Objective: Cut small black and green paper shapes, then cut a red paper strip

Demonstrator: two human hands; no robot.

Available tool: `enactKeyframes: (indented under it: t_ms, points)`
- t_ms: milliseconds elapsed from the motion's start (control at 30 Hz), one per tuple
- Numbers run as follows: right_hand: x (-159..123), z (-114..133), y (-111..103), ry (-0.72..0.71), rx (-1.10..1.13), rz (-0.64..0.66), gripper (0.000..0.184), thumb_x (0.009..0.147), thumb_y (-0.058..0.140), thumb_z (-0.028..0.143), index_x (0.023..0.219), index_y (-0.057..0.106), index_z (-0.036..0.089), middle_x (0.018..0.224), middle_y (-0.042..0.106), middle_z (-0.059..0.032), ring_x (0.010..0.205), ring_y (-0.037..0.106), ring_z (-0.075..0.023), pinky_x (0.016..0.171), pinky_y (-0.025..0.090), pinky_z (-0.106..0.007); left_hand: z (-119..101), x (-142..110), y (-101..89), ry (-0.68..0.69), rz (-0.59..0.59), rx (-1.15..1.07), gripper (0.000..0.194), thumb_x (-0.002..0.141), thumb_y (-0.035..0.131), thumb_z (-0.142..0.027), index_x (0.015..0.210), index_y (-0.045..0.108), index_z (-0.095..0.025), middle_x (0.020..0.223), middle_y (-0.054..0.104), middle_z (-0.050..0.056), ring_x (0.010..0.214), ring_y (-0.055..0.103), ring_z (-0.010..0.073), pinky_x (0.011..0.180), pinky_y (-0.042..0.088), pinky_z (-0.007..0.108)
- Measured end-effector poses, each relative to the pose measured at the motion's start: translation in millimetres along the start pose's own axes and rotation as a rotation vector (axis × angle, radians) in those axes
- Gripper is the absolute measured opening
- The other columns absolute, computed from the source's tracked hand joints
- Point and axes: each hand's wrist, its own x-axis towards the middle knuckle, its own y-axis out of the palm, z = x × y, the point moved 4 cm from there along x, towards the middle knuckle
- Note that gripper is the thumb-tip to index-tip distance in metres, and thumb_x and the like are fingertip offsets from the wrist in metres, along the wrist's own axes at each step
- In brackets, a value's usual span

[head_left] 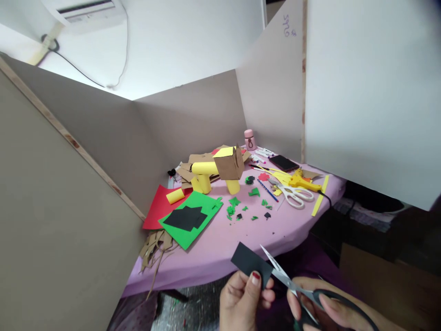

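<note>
In my left hand (246,294) is a small rectangle of black paper (248,260), pinched between thumb and fingers in front of the table edge. My right hand (320,299) grips black-handled scissors (284,277), whose blades are parted at the right end of the black paper. Beyond them on the table stands a model of yellow paper tubes (205,168) with a brown cardboard box shape (229,164) at its right end. Scraps of green paper (234,201) and black paper bits lie between the model and my hands.
On the pink tablecloth (220,239) lie a green sheet (186,239) with black paper on it, a red sheet (154,216), cardboard strips (155,248), white scissors (296,195), a yellow glue gun (303,181), a phone (283,162) and a pink bottle (250,140). Grey panels (193,119) enclose the table.
</note>
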Motion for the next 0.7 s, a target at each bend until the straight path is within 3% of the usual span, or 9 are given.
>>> enactKeyframes:
  t_ms: [267, 467, 700]
  points:
    - [0.7, 9.8, 5.9, -0.050, 0.038, 0.014, 0.049, 0.078, 0.056, 0.062, 0.097, 0.058, 0.017, 0.052, 0.033, 0.0094, 0.038, 0.022, -0.0020, 0.037, 0.021, -0.014, -4.9, -4.5, 4.1, -0.017, -0.063, -0.038, 0.033, 0.037, 0.089, -0.036, 0.048, 0.070, -0.012, 0.048, 0.068, 0.002, 0.040, 0.056, 0.0056, 0.040, 0.042, 0.011]
    - [-4.3, 10.9, 1.8, 0.020, -0.084, -0.087, 0.050, 0.080, 0.054, 0.063, 0.095, 0.055, 0.014, 0.058, 0.037, 0.0080, 0.042, 0.029, -0.0025, 0.041, 0.027, -0.014, -5.0, -3.8, 3.5, -0.018, -0.064, -0.067, 0.032, 0.035, 0.090, -0.034, 0.047, 0.070, -0.012, 0.046, 0.067, 0.002, 0.038, 0.055, 0.0054, 0.038, 0.042, 0.011]
    - [3.5, 8.0, 4.3, -0.028, 0.025, 0.045, 0.050, 0.082, 0.052, 0.061, 0.100, 0.054, 0.014, 0.057, 0.038, 0.0082, 0.041, 0.027, -0.0018, 0.040, 0.025, -0.012, 0.9, -2.4, 1.4, -0.038, -0.019, -0.031, 0.032, 0.040, 0.089, -0.036, 0.049, 0.070, -0.012, 0.050, 0.070, 0.004, 0.039, 0.056, 0.0056, 0.040, 0.042, 0.011]
